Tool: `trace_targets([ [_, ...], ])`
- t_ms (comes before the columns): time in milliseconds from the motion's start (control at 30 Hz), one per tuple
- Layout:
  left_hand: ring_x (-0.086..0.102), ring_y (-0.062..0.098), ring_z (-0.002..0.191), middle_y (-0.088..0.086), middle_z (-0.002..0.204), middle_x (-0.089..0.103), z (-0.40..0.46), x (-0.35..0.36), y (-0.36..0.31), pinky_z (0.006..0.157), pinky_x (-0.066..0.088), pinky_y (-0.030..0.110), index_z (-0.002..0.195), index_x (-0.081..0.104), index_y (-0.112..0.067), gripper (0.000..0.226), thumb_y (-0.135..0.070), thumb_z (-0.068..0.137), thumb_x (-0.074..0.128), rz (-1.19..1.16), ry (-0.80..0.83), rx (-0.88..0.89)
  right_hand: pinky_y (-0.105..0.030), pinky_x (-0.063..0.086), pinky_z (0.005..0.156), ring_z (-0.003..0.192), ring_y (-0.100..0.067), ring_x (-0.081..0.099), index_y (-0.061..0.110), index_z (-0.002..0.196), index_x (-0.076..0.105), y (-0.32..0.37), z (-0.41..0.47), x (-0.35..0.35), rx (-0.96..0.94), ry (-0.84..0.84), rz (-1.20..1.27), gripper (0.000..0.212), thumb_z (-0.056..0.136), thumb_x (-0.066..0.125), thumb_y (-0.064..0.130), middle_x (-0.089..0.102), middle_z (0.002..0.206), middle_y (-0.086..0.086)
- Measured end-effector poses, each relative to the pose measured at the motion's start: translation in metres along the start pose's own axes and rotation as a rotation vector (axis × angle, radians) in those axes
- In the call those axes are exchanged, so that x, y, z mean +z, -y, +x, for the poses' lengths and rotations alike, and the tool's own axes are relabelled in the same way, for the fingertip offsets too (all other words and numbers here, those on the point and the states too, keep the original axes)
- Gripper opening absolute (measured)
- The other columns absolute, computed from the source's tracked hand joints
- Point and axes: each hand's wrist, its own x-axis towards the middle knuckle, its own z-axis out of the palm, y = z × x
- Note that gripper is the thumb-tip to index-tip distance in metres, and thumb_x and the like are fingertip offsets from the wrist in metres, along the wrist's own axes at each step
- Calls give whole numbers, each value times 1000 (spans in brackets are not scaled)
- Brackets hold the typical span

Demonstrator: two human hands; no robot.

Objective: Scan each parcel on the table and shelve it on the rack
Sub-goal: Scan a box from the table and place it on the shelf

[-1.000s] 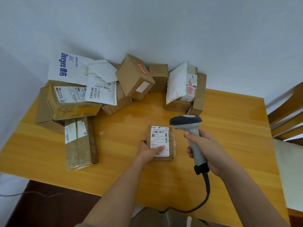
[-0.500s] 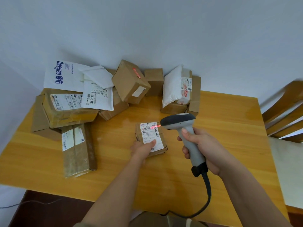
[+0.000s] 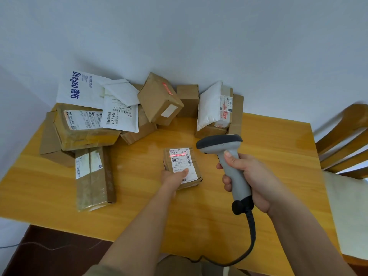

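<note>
A small brown parcel [image 3: 184, 156] with a white label lies near the middle of the wooden table [image 3: 278, 156]. My left hand [image 3: 172, 177] grips its near edge, thumb pressed on the label. My right hand [image 3: 251, 180] grips the handle of a grey barcode scanner [image 3: 221, 144], its head just right of the parcel. A red scan line falls across the barcode at the top of the label.
Several cardboard boxes [image 3: 159, 99] and white mailers [image 3: 209, 104] are piled along the wall at the table's back and left. A long flat parcel [image 3: 93, 176] lies at front left. A wooden chair [image 3: 346, 136] stands at the right. The scanner cable [image 3: 253, 236] hangs over the near edge.
The red scan line has moved from the label's right edge onto its barcode. The parcel now lies a little straighter under my left hand.
</note>
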Motion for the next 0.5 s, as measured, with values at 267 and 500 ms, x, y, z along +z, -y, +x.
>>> trace_targets([
  [267,62,29,112,8,123,63,-25,-2,8,88,52,39,89,47,-20,29,-13,86,75,-47,-57,108,-30,45,54,52,-14,51,6,101,58,2,-18,-16,-14,63,-43,19,97,58,25,55,90,-12],
  [500,63,28,110,8,125,63,-47,11,17,90,54,43,112,45,-13,45,-20,83,78,-91,-100,182,-30,47,56,53,-14,52,3,108,56,1,-36,-43,-44,108,-102,25,98,58,26,55,91,-11],
])
